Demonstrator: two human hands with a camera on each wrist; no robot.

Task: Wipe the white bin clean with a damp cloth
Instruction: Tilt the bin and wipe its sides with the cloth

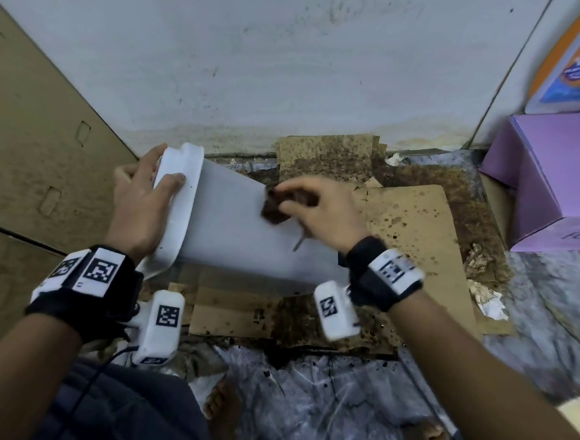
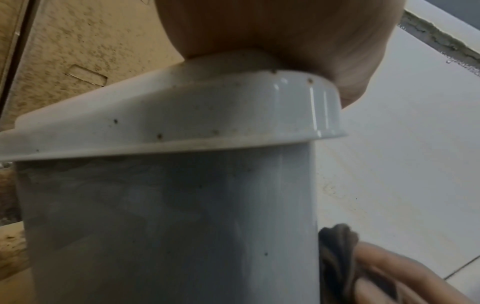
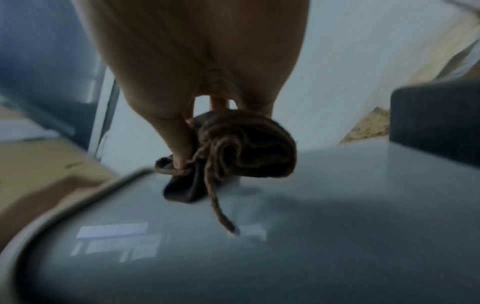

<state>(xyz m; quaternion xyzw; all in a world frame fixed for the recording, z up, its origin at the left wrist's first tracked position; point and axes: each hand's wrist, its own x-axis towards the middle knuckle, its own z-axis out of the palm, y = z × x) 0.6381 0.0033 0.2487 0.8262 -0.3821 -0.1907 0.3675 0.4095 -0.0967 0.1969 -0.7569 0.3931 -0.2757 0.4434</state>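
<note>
The white bin (image 1: 233, 229) lies tipped on its side over cardboard, its lidded top end pointing left. My left hand (image 1: 143, 192) grips the lid rim (image 2: 182, 115), thumb across the rim's side. My right hand (image 1: 320, 208) holds a bunched dark brown cloth (image 1: 275, 208) and presses it on the bin's upper side wall near its far edge. In the right wrist view the cloth (image 3: 233, 152) sits crumpled under my fingers on the glossy bin wall (image 3: 285, 257), one loose strand trailing. The left wrist view shows dark specks on the lid and body.
Stained cardboard sheets (image 1: 412, 221) cover the floor under the bin, with a dirty white wall (image 1: 258, 63) behind. Large brown cartons (image 1: 30, 133) stand at left and purple boxes (image 1: 552, 176) at right. Crumpled paper scraps (image 1: 485, 298) lie at right. Bare feet (image 1: 224, 407) are below.
</note>
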